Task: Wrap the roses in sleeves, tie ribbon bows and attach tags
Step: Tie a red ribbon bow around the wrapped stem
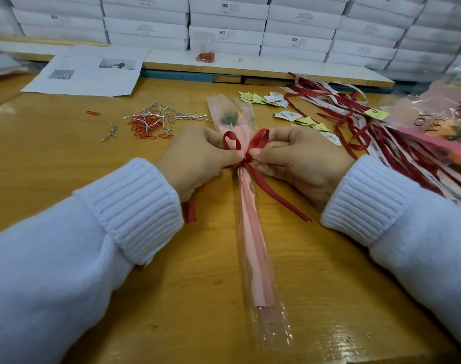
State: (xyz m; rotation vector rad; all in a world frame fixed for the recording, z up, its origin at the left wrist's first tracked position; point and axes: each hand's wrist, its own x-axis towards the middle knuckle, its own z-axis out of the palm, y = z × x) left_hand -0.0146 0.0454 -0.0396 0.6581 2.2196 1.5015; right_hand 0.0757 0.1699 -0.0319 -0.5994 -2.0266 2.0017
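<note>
landmark: a single rose (232, 118) with green leaves, wrapped in a long clear plastic sleeve (266, 298) lined with pink paper. it lies flat on the yellow-brown wooden surface (92, 179), bloom end away from the person and stem end towards them.
ribbon: a narrow dark red satin ribbon (247, 158) is tied round the rose just below the bloom, with two loops standing up. one loose tail runs down to the right of the rose, and the other shows to its left, under the left wrist.
left hand: the left hand (197, 158) sits against the rose's left side, its fingers (218, 139) curled and clamped on the left loop.
right hand: the right hand (300, 158) sits against the rose's right side, its fingers (276, 136) curled and clamped on the right loop.
cuffs: white ribbed knitted cuffs (134, 206) lie on either side of the rose.
tags: small green and white paper tags (274, 101) are scattered just right of the bloom.
spare ribbons: a heap of red and white ribbon lengths (355, 114) lies further right of the rose.
wrapped flowers: a pile in pink and clear film (439, 119) lies far right of the rose.
clips: red paper clips (145, 127) and silver twist wires (166, 115) lie left of the bloom.
sheet: a white printed paper sheet (87, 72) lies beyond the rose, to its left.
boxes: stacked white cardboard boxes (224, 22) stand well beyond the rose.
</note>
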